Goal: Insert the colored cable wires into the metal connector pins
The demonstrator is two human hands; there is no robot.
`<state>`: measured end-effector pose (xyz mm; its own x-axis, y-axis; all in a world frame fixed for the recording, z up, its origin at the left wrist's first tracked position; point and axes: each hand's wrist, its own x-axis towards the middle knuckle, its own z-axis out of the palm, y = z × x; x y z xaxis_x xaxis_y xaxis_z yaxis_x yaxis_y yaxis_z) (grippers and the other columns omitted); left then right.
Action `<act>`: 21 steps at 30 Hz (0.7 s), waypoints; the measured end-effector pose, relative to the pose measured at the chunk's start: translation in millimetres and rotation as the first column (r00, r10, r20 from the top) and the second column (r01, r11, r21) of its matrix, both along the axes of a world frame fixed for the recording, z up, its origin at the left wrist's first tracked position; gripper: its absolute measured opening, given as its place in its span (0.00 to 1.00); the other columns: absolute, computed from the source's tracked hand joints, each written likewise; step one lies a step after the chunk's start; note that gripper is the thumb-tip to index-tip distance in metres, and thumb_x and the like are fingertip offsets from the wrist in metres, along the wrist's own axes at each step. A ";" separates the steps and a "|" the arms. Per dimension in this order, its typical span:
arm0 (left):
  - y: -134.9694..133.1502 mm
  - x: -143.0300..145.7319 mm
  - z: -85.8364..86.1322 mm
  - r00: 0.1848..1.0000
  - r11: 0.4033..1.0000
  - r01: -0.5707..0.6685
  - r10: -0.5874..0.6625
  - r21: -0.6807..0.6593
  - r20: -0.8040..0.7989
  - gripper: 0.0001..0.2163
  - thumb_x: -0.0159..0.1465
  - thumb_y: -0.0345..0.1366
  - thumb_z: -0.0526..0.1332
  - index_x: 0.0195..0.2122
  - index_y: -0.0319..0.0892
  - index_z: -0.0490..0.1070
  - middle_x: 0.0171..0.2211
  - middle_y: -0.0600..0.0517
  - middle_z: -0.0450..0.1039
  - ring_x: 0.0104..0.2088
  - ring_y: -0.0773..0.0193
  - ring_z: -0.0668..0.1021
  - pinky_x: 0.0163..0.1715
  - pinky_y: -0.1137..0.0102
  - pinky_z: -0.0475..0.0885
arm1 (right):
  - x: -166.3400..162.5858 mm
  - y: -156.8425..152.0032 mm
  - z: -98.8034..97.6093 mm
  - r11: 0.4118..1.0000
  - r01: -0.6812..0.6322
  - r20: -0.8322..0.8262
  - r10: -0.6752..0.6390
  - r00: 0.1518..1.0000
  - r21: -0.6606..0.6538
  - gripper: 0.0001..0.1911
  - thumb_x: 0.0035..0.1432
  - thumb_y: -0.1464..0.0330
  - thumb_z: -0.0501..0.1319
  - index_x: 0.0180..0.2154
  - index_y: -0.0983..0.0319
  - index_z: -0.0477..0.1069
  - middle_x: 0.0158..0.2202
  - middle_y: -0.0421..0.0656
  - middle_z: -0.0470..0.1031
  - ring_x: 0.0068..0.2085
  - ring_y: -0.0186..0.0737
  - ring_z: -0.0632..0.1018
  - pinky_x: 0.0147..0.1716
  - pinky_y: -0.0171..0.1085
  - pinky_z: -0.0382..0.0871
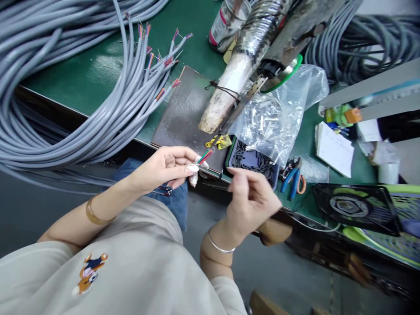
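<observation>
Coloured wires (205,156), green, red and dark, stick out from the fingertips of my left hand (170,168), which pinches them in front of the table edge. Their tips come close to a narrow metal tip below a foil-and-white-wrapped tube (226,87). My right hand (252,199) is a little to the right, apart from the wires, its fingers curled in and slightly blurred. Whether anything small is between its thumb and index finger I cannot make out. Just beyond that hand is a tray (228,159) of small black parts.
Thick bundles of grey cable (108,118) with stripped coloured ends cover the left. A dark plate (183,105) lies under the tube. On the right are a clear plastic bag (272,118) of small parts, blue-handled pliers (294,181), a paper pad (334,148) and a black fan (354,208).
</observation>
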<state>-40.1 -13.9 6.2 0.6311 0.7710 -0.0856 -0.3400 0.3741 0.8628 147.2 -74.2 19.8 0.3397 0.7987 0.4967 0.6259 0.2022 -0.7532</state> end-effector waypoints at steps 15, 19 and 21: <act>-12.6 19.4 -18.7 0.972 0.992 -0.118 0.122 0.035 -0.201 0.13 0.56 0.36 0.74 0.36 0.37 0.73 0.26 0.54 0.77 0.21 0.73 0.72 0.20 0.78 0.68 | -2.0 14.2 -28.5 0.918 -0.308 -0.368 0.205 0.907 -0.249 0.06 0.58 0.67 0.65 0.30 0.61 0.74 0.27 0.35 0.71 0.20 0.25 0.59 0.18 0.31 0.50; -18.0 24.8 -24.9 0.851 0.865 -0.329 0.446 0.380 -0.279 0.07 0.59 0.34 0.72 0.34 0.37 0.78 0.30 0.51 0.79 0.27 0.70 0.75 0.27 0.76 0.69 | -6.4 9.2 -30.9 0.971 -0.195 -0.135 0.176 0.975 -0.141 0.04 0.61 0.70 0.64 0.32 0.61 0.76 0.26 0.34 0.70 0.20 0.25 0.59 0.20 0.32 0.52; -19.8 26.9 -25.5 0.774 0.768 -0.387 0.572 0.511 -0.272 0.05 0.62 0.34 0.70 0.33 0.38 0.79 0.31 0.50 0.80 0.28 0.69 0.74 0.28 0.75 0.68 | -8.4 6.8 -31.3 0.986 -0.164 -0.016 0.164 0.986 -0.036 0.04 0.62 0.71 0.65 0.34 0.60 0.77 0.28 0.35 0.72 0.21 0.26 0.61 0.21 0.32 0.54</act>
<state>-13.2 -33.7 -19.4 0.1473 0.9773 0.1523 0.0246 -0.1576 0.9872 138.9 -67.3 -11.5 0.2087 0.8618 0.4623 0.5771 0.2731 -0.7697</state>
